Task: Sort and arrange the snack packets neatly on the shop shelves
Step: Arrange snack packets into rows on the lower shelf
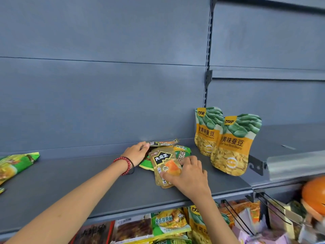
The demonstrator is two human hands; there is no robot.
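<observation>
Bean pouches (pixel 232 147) stand upright on the shelf (pixel 88 182) near flat gold packets (pixel 162 166).

Lighting even, diffuse, moderately bright; shadows faint on the grey metal shelf (pixel 61 171). Centre sharp: print on the gold foil snack packet (pixel 162 160) legible. Shelf lines bow toward frame edges. Lower right smeared; round orange object (pixel 314 196) blurred. Green-yellow packet at left edge (pixel 15 164) soft.

Grey back panel (pixel 105 85) w/ slotted upright (pixel 209 41); wire hooks (pixel 235 215), orange obj (pixel 313 196) lower right.
</observation>
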